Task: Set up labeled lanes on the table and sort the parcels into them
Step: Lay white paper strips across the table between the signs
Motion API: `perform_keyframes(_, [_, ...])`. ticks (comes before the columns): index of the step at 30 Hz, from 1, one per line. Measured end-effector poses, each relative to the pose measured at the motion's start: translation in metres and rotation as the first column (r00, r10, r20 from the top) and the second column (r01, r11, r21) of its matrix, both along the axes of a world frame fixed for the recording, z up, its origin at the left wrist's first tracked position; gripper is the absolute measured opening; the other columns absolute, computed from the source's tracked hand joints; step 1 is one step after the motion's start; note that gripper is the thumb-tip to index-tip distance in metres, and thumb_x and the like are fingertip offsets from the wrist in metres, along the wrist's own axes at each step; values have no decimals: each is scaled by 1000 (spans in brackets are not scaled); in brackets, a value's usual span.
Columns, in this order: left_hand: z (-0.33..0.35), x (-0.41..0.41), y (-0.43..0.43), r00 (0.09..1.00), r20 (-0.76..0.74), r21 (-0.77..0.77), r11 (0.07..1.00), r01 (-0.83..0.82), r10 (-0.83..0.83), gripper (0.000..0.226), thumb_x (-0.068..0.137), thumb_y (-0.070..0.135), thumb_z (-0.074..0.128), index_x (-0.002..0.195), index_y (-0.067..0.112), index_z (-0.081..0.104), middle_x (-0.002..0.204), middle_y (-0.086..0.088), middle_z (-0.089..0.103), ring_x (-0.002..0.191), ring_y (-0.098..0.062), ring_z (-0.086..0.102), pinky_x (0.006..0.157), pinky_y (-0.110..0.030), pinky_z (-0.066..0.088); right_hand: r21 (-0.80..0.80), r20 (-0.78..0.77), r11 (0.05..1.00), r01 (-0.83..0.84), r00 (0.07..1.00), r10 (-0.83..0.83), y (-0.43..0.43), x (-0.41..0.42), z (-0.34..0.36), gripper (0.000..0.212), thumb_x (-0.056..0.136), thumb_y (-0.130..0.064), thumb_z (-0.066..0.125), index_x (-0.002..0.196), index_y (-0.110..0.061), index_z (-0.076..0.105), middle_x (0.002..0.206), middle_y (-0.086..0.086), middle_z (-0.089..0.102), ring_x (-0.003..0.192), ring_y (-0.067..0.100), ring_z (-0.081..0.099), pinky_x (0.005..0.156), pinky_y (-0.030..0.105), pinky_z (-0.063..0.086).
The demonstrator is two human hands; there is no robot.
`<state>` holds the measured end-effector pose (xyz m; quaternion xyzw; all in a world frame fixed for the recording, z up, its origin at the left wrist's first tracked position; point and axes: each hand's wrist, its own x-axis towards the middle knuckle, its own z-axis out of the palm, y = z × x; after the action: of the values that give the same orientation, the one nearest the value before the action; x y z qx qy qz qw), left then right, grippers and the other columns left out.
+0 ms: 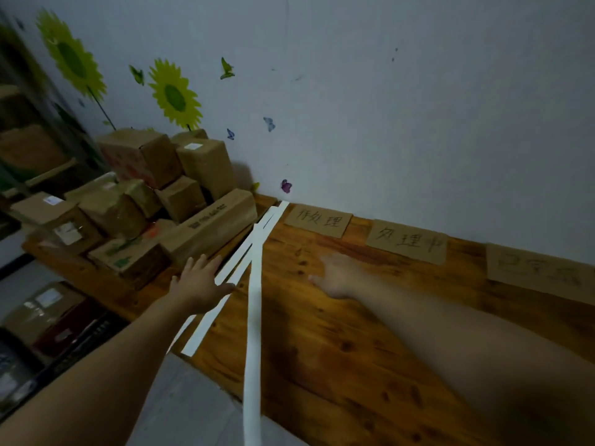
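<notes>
Several white paper strips (254, 304) lie lengthwise across the wooden table (338, 349), running from the wall toward me. My left hand (199, 281) hovers flat with fingers spread, just left of the strips, its thumb touching one. My right hand (335, 275) is blurred, palm down over the bare wood right of the strips, holding nothing. Three cardboard labels with handwritten characters lie along the wall: one (318, 219), a second (407, 241) and a third (541, 273). A heap of brown cardboard parcels (167, 201) fills the table's left end.
The white wall (386, 107) carries sunflower and butterfly stickers. More boxes (45, 310) sit on a lower level under the table's left end. The table's near edge runs diagonally, with grey floor (180, 397) below it.
</notes>
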<state>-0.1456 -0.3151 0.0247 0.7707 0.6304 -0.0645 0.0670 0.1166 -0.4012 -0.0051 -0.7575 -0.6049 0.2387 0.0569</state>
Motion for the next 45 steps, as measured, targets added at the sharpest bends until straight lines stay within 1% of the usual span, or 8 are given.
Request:
perform_keyframes(11, [-51,10,104,939,-7,-183,924,337,-344,77,88,57,47,149,32,8,159,-2,1,145,-28,-4,114,-55,8,-189,-95,978,87,990,-107,51,-62,-58,60,95,-49,48,141,-11,39,145,13,41,130,31,39,104,37,32])
perform_keyframes(16, [-70,0,141,859,157,-280,812,512,-487,73,92,45,50,150,25,11,159,-6,4,145,-29,-4,116,-53,12,-193,-212,926,324,908,-361,48,-122,-103,30,89,-42,60,93,-13,61,98,7,63,102,26,60,69,23,40])
perform_keyframes(21, [-93,-39,157,803,173,-363,721,591,-571,74,90,46,51,150,26,12,159,-5,6,145,-28,-1,117,-49,12,-183,25,804,566,820,-572,51,-204,-127,73,80,-56,62,132,-11,37,130,10,40,118,28,42,93,39,41])
perform_keyframes(26, [-103,-65,161,783,236,-424,663,616,-576,73,91,46,51,150,25,14,159,-3,7,145,-27,1,117,-46,12,-240,-67,591,770,594,-802,60,-237,-135,53,89,-35,61,132,-14,39,131,7,49,119,26,50,97,39,45])
perform_keyframes(29, [-102,-70,156,763,276,-420,640,643,-585,71,91,46,51,149,25,17,158,-3,11,145,-26,7,115,-44,15,-270,-83,580,769,582,-809,62,-240,-134,33,94,-29,55,122,-12,52,123,7,55,111,23,55,90,33,46])
perform_keyframes(36, [-78,-58,136,809,566,-633,547,548,-155,52,92,41,53,137,17,43,137,-2,49,125,-26,48,103,-40,41,-174,-445,623,763,503,-741,60,-235,-94,28,97,-25,50,121,-11,59,100,-1,59,84,10,53,75,24,44])
perform_keyframes(40, [-51,-32,120,691,632,-767,411,493,350,23,94,24,53,109,11,63,107,-12,69,98,-26,66,83,-37,55,-89,-520,670,737,539,-662,57,-224,-57,13,94,-25,57,95,-15,65,81,-2,59,71,6,53,59,19,41])
perform_keyframes(45, [-23,-5,100,597,605,-796,424,433,527,15,90,16,60,103,7,60,93,-11,66,82,-20,62,57,-26,51,-28,-547,680,733,558,-624,35,-209,-29,18,93,-26,58,75,-26,55,73,-5,53,63,6,48,53,18,36])
